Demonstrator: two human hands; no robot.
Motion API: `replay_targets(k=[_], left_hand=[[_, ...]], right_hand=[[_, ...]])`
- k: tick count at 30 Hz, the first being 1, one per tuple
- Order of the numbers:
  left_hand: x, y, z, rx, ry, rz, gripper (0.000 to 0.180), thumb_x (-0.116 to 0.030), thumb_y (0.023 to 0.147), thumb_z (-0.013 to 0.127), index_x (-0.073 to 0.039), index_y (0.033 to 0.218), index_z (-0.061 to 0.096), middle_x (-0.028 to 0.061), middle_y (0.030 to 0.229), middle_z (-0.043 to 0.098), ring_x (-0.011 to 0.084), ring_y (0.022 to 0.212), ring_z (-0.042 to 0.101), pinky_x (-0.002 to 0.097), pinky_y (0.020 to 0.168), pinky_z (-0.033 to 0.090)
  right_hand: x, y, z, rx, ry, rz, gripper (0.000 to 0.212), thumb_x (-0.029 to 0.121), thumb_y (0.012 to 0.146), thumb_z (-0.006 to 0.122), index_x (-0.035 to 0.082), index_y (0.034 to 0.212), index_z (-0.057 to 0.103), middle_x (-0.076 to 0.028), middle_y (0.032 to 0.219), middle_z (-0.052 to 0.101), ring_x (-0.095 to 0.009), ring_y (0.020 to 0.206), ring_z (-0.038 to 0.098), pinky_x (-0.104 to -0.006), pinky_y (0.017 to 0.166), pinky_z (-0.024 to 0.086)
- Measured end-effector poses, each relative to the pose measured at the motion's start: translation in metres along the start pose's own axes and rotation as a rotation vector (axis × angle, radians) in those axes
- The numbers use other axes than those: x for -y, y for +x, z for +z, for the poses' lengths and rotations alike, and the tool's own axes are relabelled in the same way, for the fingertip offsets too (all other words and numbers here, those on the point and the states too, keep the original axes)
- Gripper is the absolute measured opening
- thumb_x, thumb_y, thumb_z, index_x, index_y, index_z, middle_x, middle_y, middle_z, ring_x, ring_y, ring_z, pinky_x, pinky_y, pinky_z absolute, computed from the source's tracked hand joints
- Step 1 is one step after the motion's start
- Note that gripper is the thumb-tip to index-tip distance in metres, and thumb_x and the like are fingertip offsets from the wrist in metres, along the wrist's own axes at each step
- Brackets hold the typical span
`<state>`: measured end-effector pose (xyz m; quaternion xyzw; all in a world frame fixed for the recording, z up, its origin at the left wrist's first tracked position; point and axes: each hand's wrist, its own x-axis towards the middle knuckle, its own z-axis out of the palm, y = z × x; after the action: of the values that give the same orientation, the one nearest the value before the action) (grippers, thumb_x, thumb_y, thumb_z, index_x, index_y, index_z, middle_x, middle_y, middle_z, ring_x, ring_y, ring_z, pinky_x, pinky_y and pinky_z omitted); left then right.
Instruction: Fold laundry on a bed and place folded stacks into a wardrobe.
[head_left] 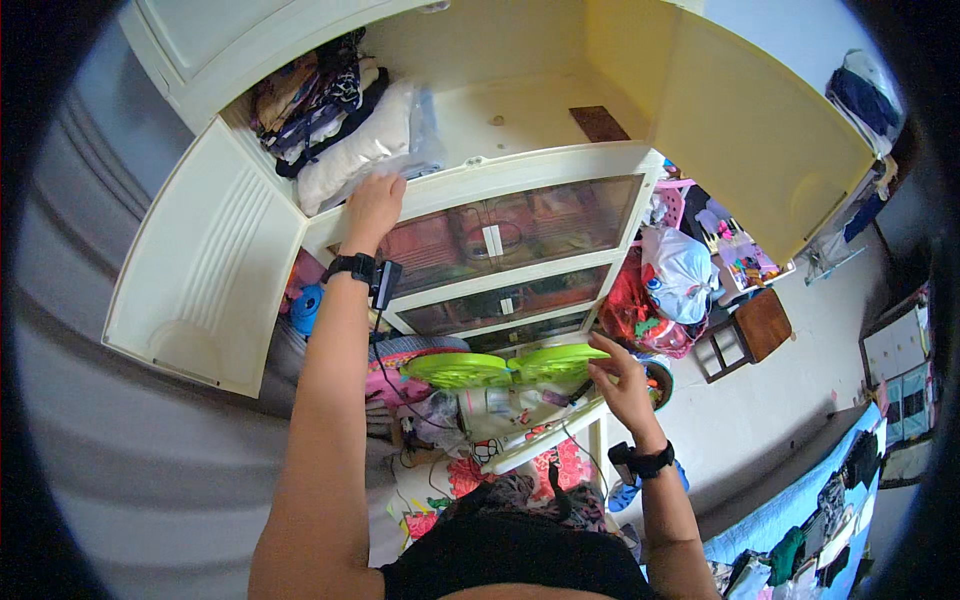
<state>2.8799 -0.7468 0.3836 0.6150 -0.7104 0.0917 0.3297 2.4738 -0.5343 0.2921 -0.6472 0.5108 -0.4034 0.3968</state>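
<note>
Two bare hands are positioned well apart at a cream cabinet (540,172); clock positions are read from the centre of the view. The left hand (375,205) is at ten to eleven o'clock, fingers bent at the front edge of the upper compartment, just beside a white bundle (345,155). Whether the fingers grip the bundle cannot be told. The bundle lies inside the compartment at eleven o'clock, beside a pile of folded clothes (312,105). A brown patch (598,124) is on the compartment floor at one o'clock.

The right hand (622,380) is at four o'clock, thumb and fingers spread, near the right end of a bright green plastic piece (457,370), which sits at six o'clock. Contact between them cannot be confirmed.

Both cabinet doors stand open: the left door (210,270) at nine o'clock, the right door (760,130) at two o'clock. A white plastic bag (680,275) and a brown stool (762,325) are located at three o'clock.
</note>
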Motion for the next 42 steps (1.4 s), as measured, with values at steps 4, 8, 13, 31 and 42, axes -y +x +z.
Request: replay_targets(k=[4, 8, 13, 31, 42], left_hand=[[0.006, -0.014, -0.022, 0.099, 0.150, -0.144, 0.026, -0.030, 0.091, 0.051, -0.012, 0.100, 0.068, 0.0139, 0.108, 0.064, 0.0349, 0.103, 0.058, 0.0465, 0.091, 0.041], [-0.042, -0.050, -0.040, -0.149, 0.168, 0.041, 0.028, -0.022, 0.084, 0.061, -0.003, 0.106, 0.064, 0.0187, 0.114, 0.061, 0.0354, 0.107, 0.056, 0.0471, 0.093, 0.041], [-0.042, -0.088, -0.039, -0.067, 0.208, -0.001, 0.039, -0.020, 0.082, 0.064, -0.004, 0.117, 0.059, 0.0181, 0.124, 0.055, 0.0354, 0.116, 0.050, 0.0452, 0.098, 0.039], [-0.219, -0.399, 0.090, 0.853, -0.862, -0.405, 0.039, -0.018, 0.093, 0.059, 0.007, 0.123, 0.053, 0.0143, 0.118, 0.060, 0.0205, 0.108, 0.057, 0.0307, 0.094, 0.043], [-0.270, -0.320, 0.163, 1.327, -1.175, -0.695, 0.043, -0.030, 0.094, 0.058, -0.002, 0.126, 0.051, 0.0108, 0.120, 0.057, 0.0222, 0.106, 0.056, 0.0353, 0.091, 0.046]], right_hand=[[0.012, -0.041, -0.033, -0.064, 0.044, 0.045, 0.049, -0.002, 0.085, 0.061, 0.001, 0.132, 0.048, -0.013, 0.123, 0.060, -0.019, 0.099, 0.064, -0.0308, 0.085, 0.051], [-0.006, -0.115, -0.082, -0.201, 0.152, 0.166, 0.043, 0.000, 0.089, 0.058, 0.002, 0.132, 0.050, -0.010, 0.119, 0.061, -0.015, 0.101, 0.061, -0.0295, 0.088, 0.049], [-0.022, -0.194, -0.122, -0.336, 0.345, 0.178, 0.039, 0.004, 0.091, 0.058, -0.001, 0.129, 0.051, -0.012, 0.113, 0.064, -0.019, 0.102, 0.062, -0.0303, 0.089, 0.049], [-0.116, -0.480, -0.196, -1.175, 0.732, 0.488, 0.029, 0.014, 0.091, 0.059, 0.002, 0.118, 0.057, -0.009, 0.102, 0.068, -0.015, 0.084, 0.066, -0.0251, 0.074, 0.053], [-0.074, -0.457, -0.146, -1.443, 0.838, 0.376, 0.030, 0.016, 0.093, 0.058, 0.002, 0.120, 0.055, -0.011, 0.108, 0.066, -0.018, 0.089, 0.065, -0.0295, 0.078, 0.054]])
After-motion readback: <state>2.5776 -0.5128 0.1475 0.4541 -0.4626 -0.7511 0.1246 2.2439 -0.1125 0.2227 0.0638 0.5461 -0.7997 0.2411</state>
